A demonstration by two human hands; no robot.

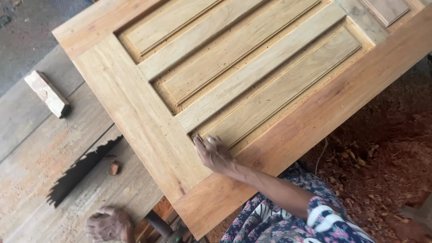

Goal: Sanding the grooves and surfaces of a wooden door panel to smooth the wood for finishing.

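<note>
Head view, looking down. A wooden door (252,85) with recessed slatted panels lies flat and slantwise, one corner overhanging the counter (40,153) edge toward the person. Right hand (213,153) rests on the door at the near corner of the lowest recessed panel, fingers curled and pressed down on a small brownish piece, possibly sandpaper (196,137); only its tip shows past the fingertips, so what it is cannot be told for sure. Right forearm runs back across the door's bottom frame to a floral sleeve (292,216). Left hand (108,223) lies palm down on the counter near its front edge, fingers loosely spread, holding nothing, well apart from the door's near corner. A circular saw blade (83,168) stands up through the counter, teeth visible, between the left hand and the door's left edge. A small wood chip (114,168) lies just beside the blade. A pale wooden block (47,93) sits toward the counter's far left. Ground at right is covered with reddish sawdust (382,148).
</note>
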